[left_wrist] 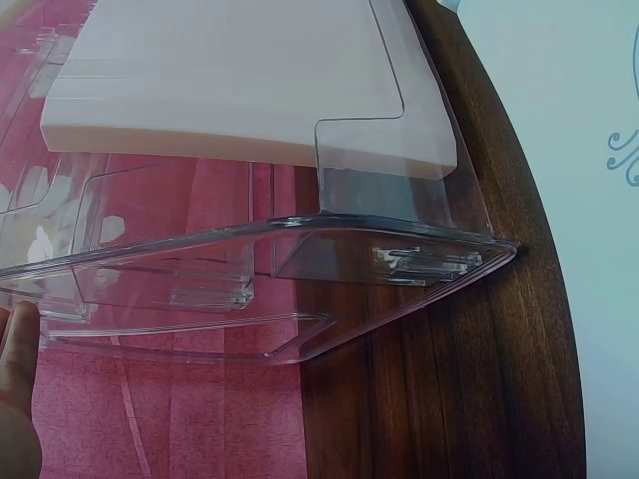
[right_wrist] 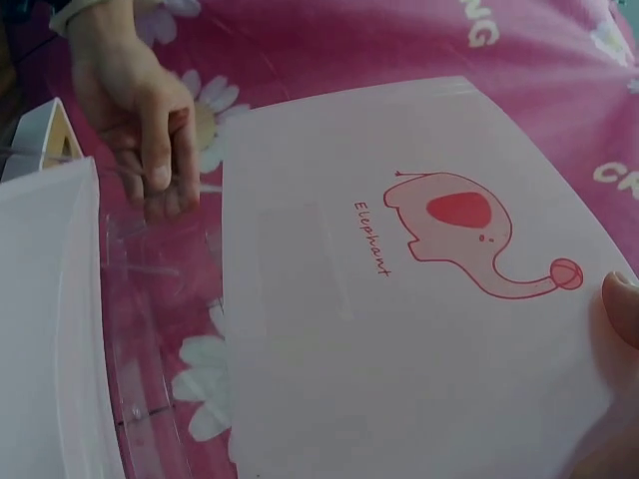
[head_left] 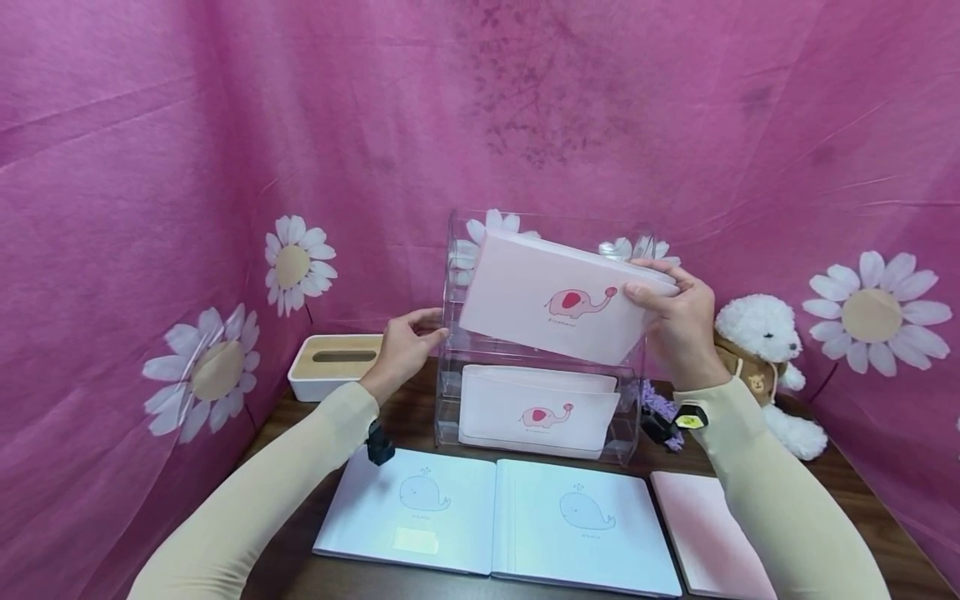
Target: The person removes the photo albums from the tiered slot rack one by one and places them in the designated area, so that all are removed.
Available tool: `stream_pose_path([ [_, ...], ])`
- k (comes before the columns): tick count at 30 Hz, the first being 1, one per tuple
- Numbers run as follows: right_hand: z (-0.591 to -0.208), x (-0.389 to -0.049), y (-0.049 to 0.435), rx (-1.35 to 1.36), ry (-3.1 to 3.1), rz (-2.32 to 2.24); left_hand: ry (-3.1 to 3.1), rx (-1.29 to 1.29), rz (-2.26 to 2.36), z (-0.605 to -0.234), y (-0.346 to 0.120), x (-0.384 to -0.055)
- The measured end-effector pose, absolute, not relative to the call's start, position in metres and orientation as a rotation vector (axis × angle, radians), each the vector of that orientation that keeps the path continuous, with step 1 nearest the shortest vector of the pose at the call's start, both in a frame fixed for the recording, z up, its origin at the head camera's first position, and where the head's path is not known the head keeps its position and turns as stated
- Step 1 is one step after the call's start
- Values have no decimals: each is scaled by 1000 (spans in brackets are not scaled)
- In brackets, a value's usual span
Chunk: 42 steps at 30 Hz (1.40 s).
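Observation:
My right hand (head_left: 682, 321) grips the right end of a pale pink book with an elephant drawing (head_left: 525, 292), thumb on the cover. The book is tilted, its right side lower, in front of the upper part of a clear plastic rack (head_left: 444, 383). My left hand (head_left: 405, 350) holds the left side edge of this rack; its thumb and curled fingers show in the right wrist view. Another pink elephant book (head_left: 487, 408) stands in the lower tier, and the left wrist view shows its edge behind the clear front panel.
Two pale blue whale books (head_left: 420, 533) (head_left: 585, 550) lie side by side before the rack. Right of them lies a pink book (head_left: 712, 525), partly under my right forearm. A tissue box (head_left: 322, 387) stands left; a white plush dog (head_left: 757, 325) and purple flowers (head_left: 660, 400) are right.

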State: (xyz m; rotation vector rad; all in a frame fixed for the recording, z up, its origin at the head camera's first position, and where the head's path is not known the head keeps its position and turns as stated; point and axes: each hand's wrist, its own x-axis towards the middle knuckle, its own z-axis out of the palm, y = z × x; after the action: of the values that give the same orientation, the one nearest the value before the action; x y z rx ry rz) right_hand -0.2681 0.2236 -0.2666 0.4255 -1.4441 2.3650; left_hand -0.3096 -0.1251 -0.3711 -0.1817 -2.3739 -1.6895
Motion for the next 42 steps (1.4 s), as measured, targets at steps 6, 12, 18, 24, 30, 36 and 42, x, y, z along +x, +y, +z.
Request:
stream_pose_path([
  [6, -267, -256, 223, 424, -1421, 2408, -2366, -185, -1696, -371, -125, -310],
  [12, -274, -250, 225, 455, -1420, 2433, -2369, -186, -1692, -371, -125, -309],
  [18, -278, -243, 228, 404, -1496, 2434, -2368, -187, -1696, -371, -125, -308],
  [24, -288, -233, 229, 371, -1617, 2471, -2373, -184, -1688, -372, -125, -308],
  [30, -303, -219, 227, 300, -1707, 2474, -2377, -185, -1667, -372, -124, -310],
  [36, -318, -204, 227, 221, -1827, 2465, -2373, -175, -1681, -371, -123, -309],
  [42, -333, -192, 227, 188, -1848, 2522, -2358, -172, -1692, -372, -123, -308],
])
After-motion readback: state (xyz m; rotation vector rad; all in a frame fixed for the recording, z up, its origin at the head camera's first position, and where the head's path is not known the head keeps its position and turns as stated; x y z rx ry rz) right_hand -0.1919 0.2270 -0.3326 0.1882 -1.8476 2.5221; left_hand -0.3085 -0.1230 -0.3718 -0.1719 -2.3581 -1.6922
